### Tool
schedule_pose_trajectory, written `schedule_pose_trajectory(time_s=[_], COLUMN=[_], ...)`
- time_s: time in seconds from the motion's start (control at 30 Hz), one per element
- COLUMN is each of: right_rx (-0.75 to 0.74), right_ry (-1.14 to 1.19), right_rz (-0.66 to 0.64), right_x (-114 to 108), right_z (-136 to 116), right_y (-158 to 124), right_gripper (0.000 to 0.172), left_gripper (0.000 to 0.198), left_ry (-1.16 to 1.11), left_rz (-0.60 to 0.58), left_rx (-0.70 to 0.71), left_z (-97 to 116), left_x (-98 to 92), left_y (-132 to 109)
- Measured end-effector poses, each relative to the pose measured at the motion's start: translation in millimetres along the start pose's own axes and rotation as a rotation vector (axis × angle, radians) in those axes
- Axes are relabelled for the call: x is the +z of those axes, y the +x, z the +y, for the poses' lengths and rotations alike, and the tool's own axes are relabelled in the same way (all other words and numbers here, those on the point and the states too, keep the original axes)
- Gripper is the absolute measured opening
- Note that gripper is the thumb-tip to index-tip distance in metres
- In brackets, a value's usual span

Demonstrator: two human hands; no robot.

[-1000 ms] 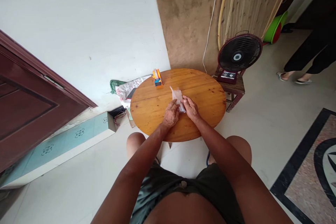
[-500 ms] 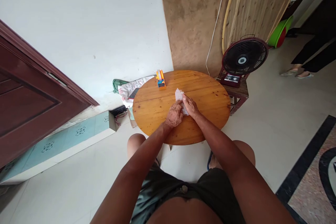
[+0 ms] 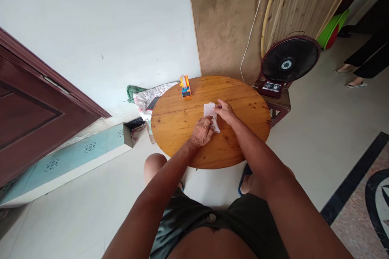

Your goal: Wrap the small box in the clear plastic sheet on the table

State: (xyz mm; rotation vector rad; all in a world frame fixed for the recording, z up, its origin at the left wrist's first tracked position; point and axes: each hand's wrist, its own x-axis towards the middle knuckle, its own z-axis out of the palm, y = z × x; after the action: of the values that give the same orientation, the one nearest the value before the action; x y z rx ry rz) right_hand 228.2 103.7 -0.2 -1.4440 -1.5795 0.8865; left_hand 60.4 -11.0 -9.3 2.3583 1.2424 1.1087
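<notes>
A small whitish, see-through bundle that looks like bubble wrap [image 3: 210, 109] lies on the round wooden table [image 3: 170, 125]. My left hand [image 3: 202, 131] rests over its lower left side, with bent fingers gripping it; part of the wrap is hidden beneath them. At the upper right edge of the wrap is my right hand [image 3: 225, 111], its thumb and fingers apart. The right fingertips are at the wrap's edge, and whether they touch it is hard to make out. Whatever the wrap may contain is not visible.
An orange and blue tape dispenser [image 3: 185, 86] stands at the table's far edge. To the right, a dark fan [image 3: 286, 64] sits on a wooden stool [image 3: 281, 103]. A printed white sack [image 3: 144, 99] lies left of the table. Another person's legs [image 3: 363, 62] show at far right.
My right hand has lifted off the wrap's side and spread, moving slightly right and up. More of the wrap shows now. My left hand stays on it. The camera view has shifted slightly.
</notes>
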Motion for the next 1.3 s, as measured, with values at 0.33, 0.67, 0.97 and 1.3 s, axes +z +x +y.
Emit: schedule_pose_trajectory(time_s=[0.33,0.67,0.97,1.3], right_rx=[0.047,0.134,-0.011,-0.118], right_ry=[0.044,0.007,-0.158,-0.052], right_rz=[-0.24,-0.353,-0.427,-0.305], right_x=[7.6,5.4,6.3,-10.5], right_z=[-16.4,-20.4,-16.6,-41.0], right_y=[33.8,40.9,35.0,23.5], right_gripper=[0.051,0.033,0.014,0.027], left_gripper=[0.016,0.027,0.037,0.044], left_ry=[0.048,0.075,0.064,0.117], left_rz=[-0.028,-0.023,-0.028,-0.056], left_rx=[-0.033,-0.021,-0.005,-0.058], left_z=[4.4,1.6,-7.7,-8.7], left_x=[-1.2,0.8,5.3,2.1], left_y=[-0.9,-1.3,-2.9,-5.0])
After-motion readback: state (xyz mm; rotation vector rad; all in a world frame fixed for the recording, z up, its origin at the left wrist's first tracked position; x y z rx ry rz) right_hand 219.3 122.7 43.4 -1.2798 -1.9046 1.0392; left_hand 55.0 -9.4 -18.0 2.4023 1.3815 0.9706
